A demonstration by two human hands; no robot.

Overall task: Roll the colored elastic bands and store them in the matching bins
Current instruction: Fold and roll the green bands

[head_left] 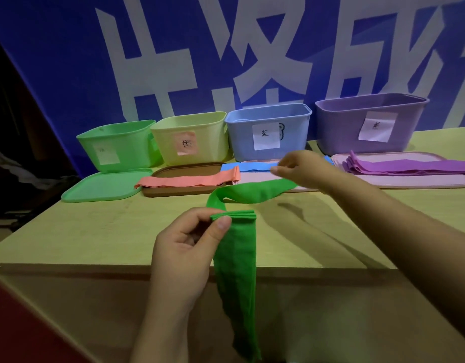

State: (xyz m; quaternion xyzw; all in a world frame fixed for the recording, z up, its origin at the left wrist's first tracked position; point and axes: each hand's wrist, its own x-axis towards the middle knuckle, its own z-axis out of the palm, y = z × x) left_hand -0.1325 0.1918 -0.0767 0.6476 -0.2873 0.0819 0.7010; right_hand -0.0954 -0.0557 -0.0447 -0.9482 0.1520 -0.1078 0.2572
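Backdrop: blue wall (69,61) with large white characters stands behind a pale wooden table (95,231).
Head view, bins: four open bins line the table's far edge, left to right green bin (116,146), yellow bin (189,137), blue bin (268,129), purple bin (370,119); each carries a paper label on its front.
Lids: green lid (100,187), brown lid (184,189) and pink lid (409,179) lie flat before the bins; a fourth lid shows before the blue bin, mostly hidden.
Green band (236,252): folded over itself near the table's front; its lower length hangs down past the table edge, its upper length arcs up and right toward the right hand.
Left hand (184,247): thumb and fingers pinch the layered fold of the green band from its left side.
Right hand (297,166): raised over the lids in front of the blue bin, fingers curled, apparently nipping the green band's far end, though the contact is blurred.
Pink band (187,180): lies stretched across the brown lid.
Blue band (252,166): lies flat before the blue bin, partly behind the right hand.
Purple band (399,166): lies folded in layers on the pink lid, running off the right edge.
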